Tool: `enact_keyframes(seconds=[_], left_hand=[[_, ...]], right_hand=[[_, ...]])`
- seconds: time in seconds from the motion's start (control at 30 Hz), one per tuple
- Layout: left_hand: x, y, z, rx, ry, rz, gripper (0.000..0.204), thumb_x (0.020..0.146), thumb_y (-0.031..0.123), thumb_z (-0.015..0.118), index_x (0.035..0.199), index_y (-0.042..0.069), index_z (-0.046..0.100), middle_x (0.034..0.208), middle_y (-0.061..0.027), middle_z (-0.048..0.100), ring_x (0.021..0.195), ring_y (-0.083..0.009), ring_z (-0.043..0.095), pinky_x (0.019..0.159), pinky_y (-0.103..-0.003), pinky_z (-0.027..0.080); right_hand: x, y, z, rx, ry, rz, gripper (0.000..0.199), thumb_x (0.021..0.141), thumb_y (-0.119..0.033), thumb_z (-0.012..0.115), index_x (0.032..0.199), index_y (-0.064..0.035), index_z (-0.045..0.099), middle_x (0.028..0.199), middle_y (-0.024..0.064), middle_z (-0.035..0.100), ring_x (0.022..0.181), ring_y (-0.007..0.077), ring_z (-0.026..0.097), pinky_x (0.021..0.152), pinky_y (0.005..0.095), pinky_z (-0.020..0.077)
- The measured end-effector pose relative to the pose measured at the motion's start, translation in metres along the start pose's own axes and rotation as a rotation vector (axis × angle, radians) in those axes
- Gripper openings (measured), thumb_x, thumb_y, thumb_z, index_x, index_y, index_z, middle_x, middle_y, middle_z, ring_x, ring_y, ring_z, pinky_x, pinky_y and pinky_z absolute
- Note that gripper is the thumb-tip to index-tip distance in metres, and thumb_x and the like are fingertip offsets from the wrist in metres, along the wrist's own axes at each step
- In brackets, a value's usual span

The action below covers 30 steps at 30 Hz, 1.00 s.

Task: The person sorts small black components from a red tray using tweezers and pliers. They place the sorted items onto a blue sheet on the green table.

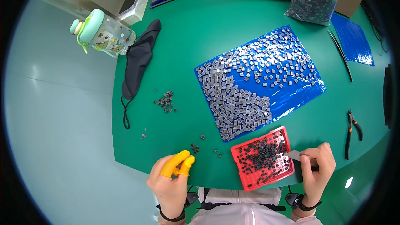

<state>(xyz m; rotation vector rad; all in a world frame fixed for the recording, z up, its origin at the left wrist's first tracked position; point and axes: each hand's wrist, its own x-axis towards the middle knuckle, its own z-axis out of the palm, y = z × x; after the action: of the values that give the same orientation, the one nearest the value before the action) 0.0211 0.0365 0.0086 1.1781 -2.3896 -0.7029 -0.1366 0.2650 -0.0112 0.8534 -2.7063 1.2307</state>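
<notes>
My left hand [167,181] is at the table's near edge, yellow finger cots on its thumb and a finger. Those two tips are pinched together; whatever is between them is too small to make out. Just beyond them lie a few small dark pieces [194,148]. My right hand [318,164] grips a flat, pointed metal blade [294,155], its handle hidden in the fingers. The blade's tip reaches over the right side of a red perforated tray [246,182]. Many tiny black parts [265,154] are heaped mid-tray and scattered around it.
Small square grey pieces cover much of a blue sheet [287,100]. Pliers [350,131] and tweezers [342,56] lie at right. A bag of parts [314,0] stands at the back. Leftward are a dark pouch [139,64], a bottle [106,33] and loose dark pieces [166,101].
</notes>
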Motion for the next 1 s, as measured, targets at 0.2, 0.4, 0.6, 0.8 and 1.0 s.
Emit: enact_keyframes(seconds=[0.2,0.4,0.6,0.8,1.0], left_hand=[[0.007,0.003,0.009,0.010,-0.003,0.089,0.023,0.066,-0.003,0.076,0.087,0.002,0.071,0.082,-0.0047,0.061,0.069,-0.0173,0.056,0.058,-0.028,0.044],[0.004,0.000,0.010,-0.014,0.059,0.206,0.020,0.067,-0.003,0.074,0.085,0.002,0.067,0.091,-0.0081,0.064,0.079,-0.0198,0.060,0.068,-0.027,0.048],[-0.013,-0.009,0.014,-0.675,-0.112,0.071,0.025,0.073,-0.008,0.071,0.096,-0.003,0.063,0.094,-0.0169,0.066,0.080,-0.0223,0.065,0.071,-0.030,0.054],[-0.004,0.025,0.007,-0.927,-0.600,-0.127,0.020,0.064,-0.014,0.073,0.081,-0.005,0.069,0.083,-0.0151,0.067,0.072,-0.0205,0.065,0.065,-0.029,0.054],[0.003,0.034,0.023,-1.138,-0.686,-0.186,0.011,0.068,-0.011,0.072,0.078,-0.008,0.068,0.083,-0.0172,0.067,0.071,-0.0215,0.066,0.064,-0.029,0.055]], right_hand=[[0.000,-0.009,0.002,-0.011,0.030,0.108,0.008,0.071,-0.002,0.068,0.074,-0.0037,0.060,0.063,0.0039,0.055,0.058,0.0207,0.042,0.057,0.0328,0.0322],[0.002,-0.010,0.004,-0.139,0.104,0.239,0.017,0.075,-0.002,0.069,0.090,-0.0030,0.064,0.081,0.0092,0.053,0.072,0.0237,0.049,0.065,0.0341,0.0406],[0.004,0.008,-0.026,-0.456,0.277,0.180,0.045,0.073,-0.011,0.074,0.115,-0.0077,0.060,0.121,0.0154,0.048,0.112,0.0339,0.044,0.091,0.0419,0.0387],[-0.002,0.044,-0.064,-0.516,0.205,0.409,0.055,0.079,-0.011,0.070,0.131,-0.0118,0.052,0.135,0.0123,0.045,0.126,0.0311,0.042,0.106,0.0438,0.0310],[-0.003,0.056,-0.056,-0.746,0.227,0.301,0.031,0.091,-0.012,0.057,0.121,-0.0068,0.057,0.116,0.0115,0.052,0.107,0.0267,0.050,0.091,0.0346,0.0403]])
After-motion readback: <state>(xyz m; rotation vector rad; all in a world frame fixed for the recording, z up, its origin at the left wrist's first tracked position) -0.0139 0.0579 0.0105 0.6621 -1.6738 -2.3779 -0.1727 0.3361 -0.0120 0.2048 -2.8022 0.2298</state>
